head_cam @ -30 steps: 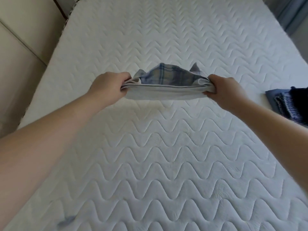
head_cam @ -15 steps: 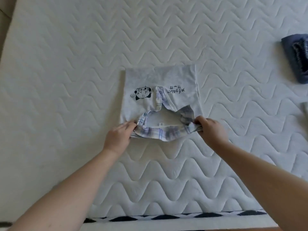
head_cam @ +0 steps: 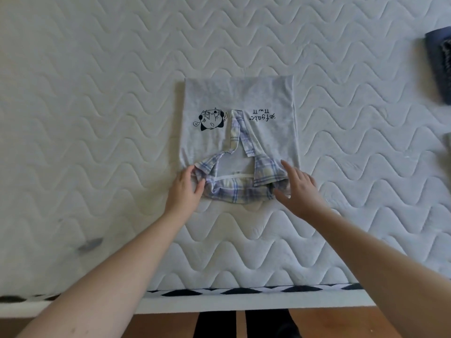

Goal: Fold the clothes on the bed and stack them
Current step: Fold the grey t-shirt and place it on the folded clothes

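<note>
A folded grey shirt (head_cam: 256,98) with a plaid collar (head_cam: 234,191), a cartoon print and upside-down lettering lies flat on the white quilted mattress (head_cam: 97,93). My left hand (head_cam: 184,189) rests at the collar's left corner, fingers relaxed against the fabric. At the collar's right corner my right hand (head_cam: 299,186) hovers with spread, straight fingers, touching or just above the cloth.
A dark blue folded stack (head_cam: 439,67) sits at the mattress's right edge. Another pale item (head_cam: 447,147) peeks in below it. The bed's near edge with black-and-white trim (head_cam: 244,291) and wooden floor (head_cam: 329,323) lie close to me. A small grey smudge (head_cam: 90,243) marks the mattress at left.
The shirt went from being held in the air to lying flat on the mattress. Both hands have let go of the collar corners and opened.
</note>
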The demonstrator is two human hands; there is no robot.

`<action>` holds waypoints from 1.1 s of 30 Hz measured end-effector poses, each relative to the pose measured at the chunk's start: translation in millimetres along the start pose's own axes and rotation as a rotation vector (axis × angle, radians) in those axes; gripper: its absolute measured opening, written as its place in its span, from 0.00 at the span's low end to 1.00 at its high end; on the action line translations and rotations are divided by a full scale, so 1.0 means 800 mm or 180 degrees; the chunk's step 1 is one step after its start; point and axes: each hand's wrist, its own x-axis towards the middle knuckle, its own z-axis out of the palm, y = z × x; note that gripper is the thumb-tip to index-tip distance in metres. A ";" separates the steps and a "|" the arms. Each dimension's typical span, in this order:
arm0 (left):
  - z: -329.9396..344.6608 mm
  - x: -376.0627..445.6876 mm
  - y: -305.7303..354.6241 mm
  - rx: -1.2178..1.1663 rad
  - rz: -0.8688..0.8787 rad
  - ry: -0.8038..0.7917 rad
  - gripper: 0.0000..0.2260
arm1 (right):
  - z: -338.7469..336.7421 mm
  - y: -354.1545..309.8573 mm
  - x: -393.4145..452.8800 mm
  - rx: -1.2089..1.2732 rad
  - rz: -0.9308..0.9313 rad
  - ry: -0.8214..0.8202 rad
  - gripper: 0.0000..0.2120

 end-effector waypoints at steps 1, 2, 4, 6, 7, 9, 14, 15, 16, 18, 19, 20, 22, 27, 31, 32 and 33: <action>-0.002 0.007 0.006 -0.0115 -0.0114 -0.0019 0.24 | 0.002 -0.004 0.005 -0.0078 -0.0026 -0.0027 0.37; -0.004 0.016 0.010 -0.0111 -0.0111 -0.0008 0.26 | 0.005 -0.006 0.012 -0.0125 -0.0020 -0.0079 0.38; -0.008 0.033 0.017 0.0095 0.0085 0.0021 0.28 | 0.010 -0.011 0.024 -0.0265 -0.0007 -0.0129 0.38; -0.009 0.051 0.024 0.0400 0.0317 -0.0058 0.27 | 0.017 -0.019 0.031 -0.0501 -0.0114 0.0044 0.38; -0.008 0.057 0.028 0.0545 0.0415 -0.0125 0.25 | 0.022 -0.022 0.033 -0.0633 -0.0203 0.0174 0.37; -0.005 0.066 0.035 0.0583 0.0491 -0.0260 0.20 | 0.029 -0.027 0.039 -0.0875 -0.0359 0.0334 0.35; -0.004 0.070 0.056 0.0500 0.0951 -0.0436 0.17 | 0.025 -0.034 0.050 0.0021 -0.0240 0.0847 0.13; -0.002 0.069 0.058 0.0608 0.1221 -0.0413 0.16 | 0.017 -0.039 0.046 0.0621 0.0074 0.0842 0.11; 0.001 0.067 0.059 0.0693 0.1435 -0.0416 0.15 | 0.010 -0.043 0.042 0.1284 0.0443 0.0792 0.10; 0.009 0.066 0.058 0.0865 0.1683 -0.0427 0.10 | 0.002 -0.044 0.038 0.2214 0.1027 0.0908 0.14; 0.014 0.067 0.058 0.0944 0.1744 -0.0438 0.08 | 0.000 -0.042 0.034 0.2462 0.1194 0.0989 0.18; 0.018 0.068 0.058 0.1003 0.1774 -0.0444 0.05 | -0.002 -0.041 0.031 0.2651 0.1254 0.1063 0.20; 0.025 0.070 0.061 0.1078 0.1791 -0.0457 0.02 | -0.005 -0.036 0.026 0.2818 0.1249 0.1135 0.21; 0.029 0.073 0.078 0.0795 0.1447 -0.0589 0.06 | -0.013 -0.031 0.024 0.3049 0.1271 0.1167 0.19; 0.028 0.077 0.078 0.0630 0.1402 -0.0573 0.05 | -0.008 -0.038 0.022 0.2496 0.0753 0.0834 0.14; 0.029 0.077 0.075 0.0651 0.1440 -0.0657 0.05 | -0.003 -0.037 0.021 0.2111 0.0376 0.0803 0.12; 0.030 0.077 0.073 0.0675 0.1474 -0.0756 0.05 | 0.003 -0.036 0.020 0.1682 -0.0022 0.0752 0.13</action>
